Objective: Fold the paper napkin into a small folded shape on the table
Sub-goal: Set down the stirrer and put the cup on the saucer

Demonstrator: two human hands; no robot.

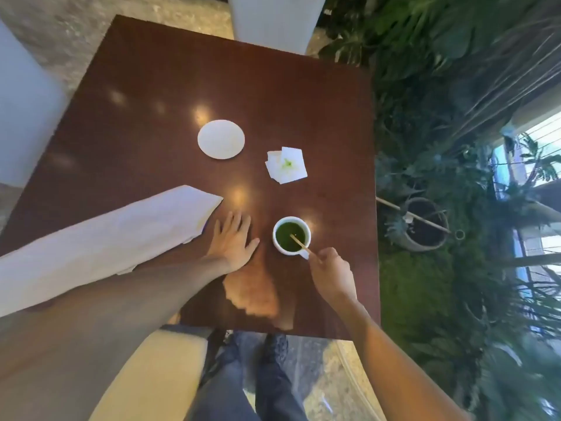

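— While we look down on the table (151, 86), where is the napkin (287, 165)?

— At about 1 o'clock from the cup (291, 236), well apart from it, lying flat. We read it as already folded into a small layered square, edges fanned a little at its left side, with a faint green mark at its centre.

— So is the folding done?

— Our judgement: largely. We see stacked layers, but the corners do not line up, so a final press or one more fold may be left. Neither hand is on it.

— And the hands?

— Our left hand (232, 240) lies palm down on the wood at 9 o'clock from the cup, fingers spread, holding nothing. Our right hand (329, 268) sits at 5 o'clock from the cup, fingers pinched on a thin stick (300, 243) whose far end dips into the green liquid.

— Anything else on the table?

— A white disc (221, 139) at 10 o'clock from the napkin, near but apart. A long pale cloth (106, 238) runs in from 8 o'clock, its corner just beside our left hand; we cannot tell whether they touch.

— What remains, then?

— We would have to let go of the stick and bring both hands up to 12 o'clock to square the napkin. The full cup sits between us and it, so we note a spill risk in that reach.
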